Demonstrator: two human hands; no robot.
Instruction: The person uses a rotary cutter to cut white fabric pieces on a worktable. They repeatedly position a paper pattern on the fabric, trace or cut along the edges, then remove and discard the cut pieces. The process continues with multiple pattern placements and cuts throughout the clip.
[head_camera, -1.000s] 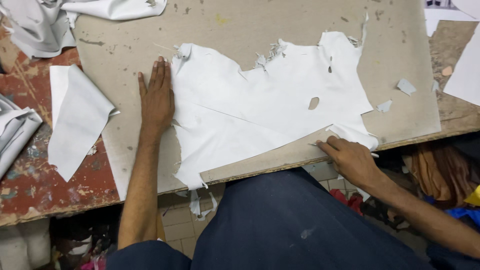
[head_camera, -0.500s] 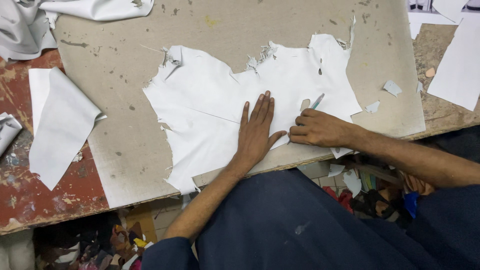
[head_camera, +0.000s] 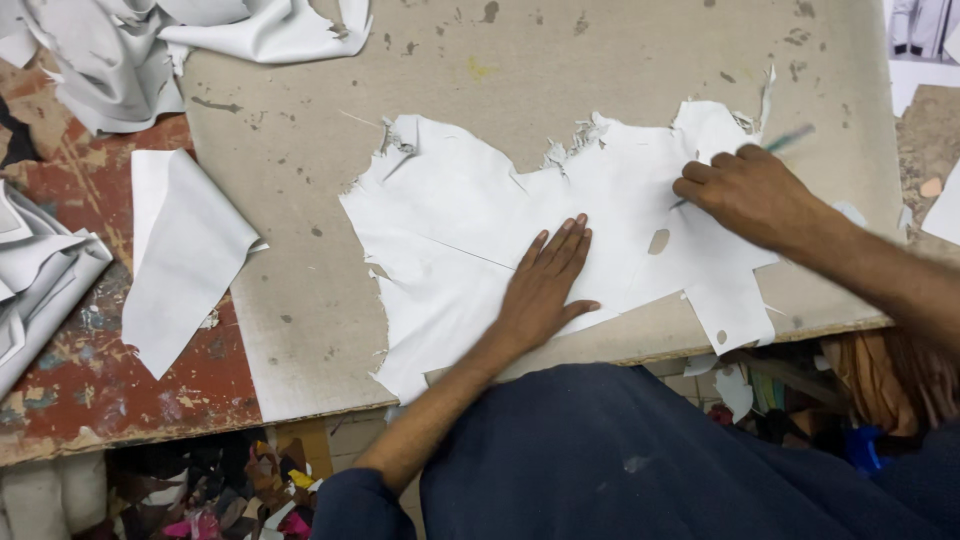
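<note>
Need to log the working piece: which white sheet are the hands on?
The big ragged-edged white sheet on the grey board, under the left hand and right hand; the others lie untouched.

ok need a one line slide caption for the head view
Left hand flat on a ragged white leather sheet over a grey cutting board, right hand working a slim tool across it.

Single view, head-worn camera. Looks steeply down, nearly straight, from above the person's own lap onto the tabletop. Close range: the grey board fills most of the frame, upper centre. Far edge of the board is cut off at the top. Lower frame takes in dark clothing; floor clutter at lower left, possibly scraps, too blurred to tell. No second view to compare.
</note>
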